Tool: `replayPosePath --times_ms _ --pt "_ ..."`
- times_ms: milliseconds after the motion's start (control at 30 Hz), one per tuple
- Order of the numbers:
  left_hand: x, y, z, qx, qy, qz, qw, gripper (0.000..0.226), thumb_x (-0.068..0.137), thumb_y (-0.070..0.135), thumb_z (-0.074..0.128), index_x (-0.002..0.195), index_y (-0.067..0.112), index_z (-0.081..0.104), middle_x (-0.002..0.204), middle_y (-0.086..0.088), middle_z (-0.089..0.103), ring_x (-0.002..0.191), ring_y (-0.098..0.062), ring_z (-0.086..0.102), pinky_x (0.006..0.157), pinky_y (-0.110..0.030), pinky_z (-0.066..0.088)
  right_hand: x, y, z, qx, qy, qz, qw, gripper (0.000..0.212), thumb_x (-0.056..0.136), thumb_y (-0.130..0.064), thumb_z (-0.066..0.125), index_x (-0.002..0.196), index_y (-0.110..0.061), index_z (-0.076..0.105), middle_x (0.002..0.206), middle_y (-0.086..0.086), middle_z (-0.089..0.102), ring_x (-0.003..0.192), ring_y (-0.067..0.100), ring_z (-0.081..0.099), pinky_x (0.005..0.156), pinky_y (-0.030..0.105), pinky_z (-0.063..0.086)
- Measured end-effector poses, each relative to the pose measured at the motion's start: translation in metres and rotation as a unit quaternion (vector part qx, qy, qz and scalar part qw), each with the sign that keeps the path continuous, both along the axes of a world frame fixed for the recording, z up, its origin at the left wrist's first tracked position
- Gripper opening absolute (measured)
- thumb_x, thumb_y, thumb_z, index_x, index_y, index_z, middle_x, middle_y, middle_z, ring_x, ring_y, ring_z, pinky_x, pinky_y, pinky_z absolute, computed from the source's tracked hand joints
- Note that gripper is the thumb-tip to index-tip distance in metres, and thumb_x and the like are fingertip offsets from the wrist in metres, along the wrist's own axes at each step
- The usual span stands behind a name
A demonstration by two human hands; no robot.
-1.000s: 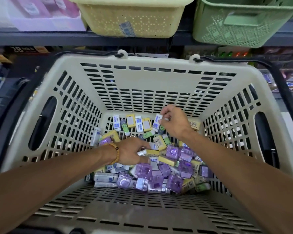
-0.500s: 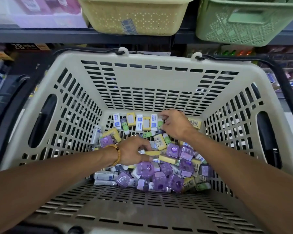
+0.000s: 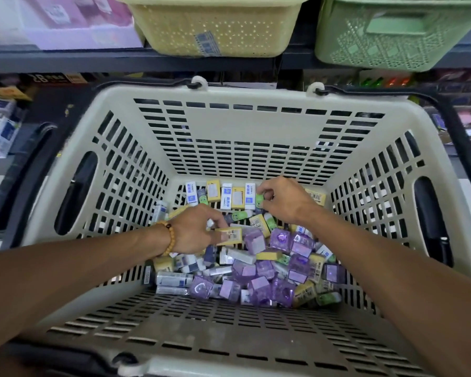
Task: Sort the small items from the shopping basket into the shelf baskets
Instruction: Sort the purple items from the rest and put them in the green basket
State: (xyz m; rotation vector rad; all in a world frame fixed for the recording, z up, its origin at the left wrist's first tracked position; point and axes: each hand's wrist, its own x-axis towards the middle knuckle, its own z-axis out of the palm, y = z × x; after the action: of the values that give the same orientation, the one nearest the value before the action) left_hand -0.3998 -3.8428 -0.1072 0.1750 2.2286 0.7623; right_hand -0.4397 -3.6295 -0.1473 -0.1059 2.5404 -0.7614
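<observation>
A cream slatted shopping basket (image 3: 229, 126) fills the view, its floor piled with several small packets in purple, yellow, white-blue and green. A row of white-blue and yellow packets (image 3: 226, 195) leans on the far wall. My left hand (image 3: 193, 232), with a bead bracelet, is down in the pile with its fingers closed on a yellow packet (image 3: 230, 236). My right hand (image 3: 286, 200) is at the far right of that row, pinching a small green packet (image 3: 259, 200) between thumb and fingers.
Above on a dark shelf sit a yellow perforated basket (image 3: 212, 28) and a green one (image 3: 392, 36); pink-purple boxes (image 3: 60, 20) stand left of them. Black carry handles (image 3: 452, 131) hang at the shopping basket's sides. Lower shelves with boxed goods lie behind.
My right hand let go of the white-blue packet, which now stands in the back row, and shut on a green packet. My left hand shifted slightly and gripped a yellow packet.
</observation>
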Motion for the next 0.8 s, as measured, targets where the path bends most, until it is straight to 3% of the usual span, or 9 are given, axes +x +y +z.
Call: replayPosePath --times_ms 67,167,233,300,467,600,667,733,800 --pt "0.004 -0.012 0.013 -0.026 -0.002 0.011 1.0 0.008 0.091 0.024 0.066 0.094 0.016 0.067 0.118 0.001 0.06 0.058 0.001 0.057 0.053 -0.012 0.048 -0.003 -0.007 0.004 0.013 0.038 0.014 0.999 0.032 0.091 -0.015 0.062 0.123 -0.017 0.065 0.114 0.004 0.069 0.104 0.019 0.063 0.095 0.036 0.051" --pt "0.01 -0.028 0.032 -0.071 0.0 0.088 0.994 0.008 0.09 0.023 0.066 0.094 0.017 0.066 0.139 0.003 0.052 0.103 -0.02 0.065 0.085 -0.026 0.054 -0.008 -0.028 0.007 -0.018 0.051 0.045 0.998 0.036 0.089 -0.026 0.067 0.124 -0.02 0.064 0.104 -0.001 0.068 0.096 0.017 0.063 0.09 0.038 0.053" --pt "0.011 -0.038 0.042 -0.053 -0.011 0.18 0.982 0.01 0.09 0.02 0.066 0.097 0.014 0.067 0.133 -0.001 0.058 0.07 -0.011 0.067 0.055 -0.02 0.053 -0.013 -0.046 0.004 -0.031 0.045 0.079 0.995 0.045 0.086 -0.032 0.071 0.128 -0.021 0.061 0.106 -0.001 0.066 0.098 0.018 0.062 0.089 0.037 0.052" --pt "0.009 -0.047 0.05 -0.031 -0.017 0.254 0.967 0.012 0.089 0.017 0.066 0.1 0.012 0.068 0.113 -0.009 0.066 0.042 -0.004 0.046 0.035 -0.015 0.036 -0.017 -0.064 0.0 -0.028 0.045 0.118 0.992 0.056 0.082 -0.038 0.075 0.132 -0.023 0.058 0.112 0.0 0.065 0.102 0.019 0.062 0.089 0.037 0.051" --pt "0.003 -0.058 0.06 -0.013 -0.007 0.326 0.945 0.008 0.091 0.017 0.066 0.097 0.013 0.07 0.072 -0.004 0.063 0.035 -0.002 0.039 0.036 -0.013 0.032 -0.027 -0.088 -0.018 0.047 0.097 0.227 0.968 0.065 0.079 -0.05 0.074 0.137 -0.031 0.051 0.126 0.001 0.055 0.11 0.023 0.057 0.084 0.038 0.048" --pt "0.001 -0.058 0.06 0.012 -0.009 0.375 0.927 0.007 0.091 0.014 0.065 0.097 0.011 0.066 0.047 0.006 0.06 0.027 0.0 0.041 0.034 -0.013 0.033 -0.027 -0.101 -0.024 0.061 0.133 0.19 0.971 0.059 0.086 -0.054 0.064 0.139 -0.032 0.048 0.127 0.002 0.058 0.109 0.025 0.06 0.081 0.037 0.048" --pt "0.0 -0.057 0.059 0.013 -0.002 0.386 0.922 0.012 0.09 0.016 0.067 0.102 0.012 0.066 0.053 0.006 0.062 0.036 0.002 0.051 0.04 -0.014 0.041 -0.028 -0.098 -0.015 0.02 0.107 0.175 0.979 0.053 0.086 -0.051 0.066 0.134 -0.029 0.054 0.118 -0.002 0.062 0.105 0.023 0.06 0.083 0.037 0.048" --pt "-0.002 -0.055 0.059 0.016 0.001 0.392 0.92 0.018 0.089 0.018 0.068 0.106 0.012 0.065 0.075 -0.003 0.067 0.054 -0.004 0.063 0.053 -0.018 0.05 -0.028 -0.08 -0.004 -0.026 0.088 0.142 0.986 0.03 0.09 -0.036 0.066 0.117 -0.026 0.065 0.092 -0.01 0.061 0.09 0.017 0.058 0.081 0.035 0.05" --pt "-0.004 -0.052 0.06 0.031 -0.005 0.395 0.918 0.019 0.089 0.017 0.068 0.107 0.011 0.064 0.075 -0.004 0.066 0.04 -0.002 0.053 0.046 -0.017 0.044 -0.028 -0.052 0.003 0.014 0.094 0.119 0.988 0.009 0.093 -0.021 0.059 0.097 -0.026 0.065 0.083 -0.009 0.06 0.083 0.017 0.059 0.075 0.034 0.052"
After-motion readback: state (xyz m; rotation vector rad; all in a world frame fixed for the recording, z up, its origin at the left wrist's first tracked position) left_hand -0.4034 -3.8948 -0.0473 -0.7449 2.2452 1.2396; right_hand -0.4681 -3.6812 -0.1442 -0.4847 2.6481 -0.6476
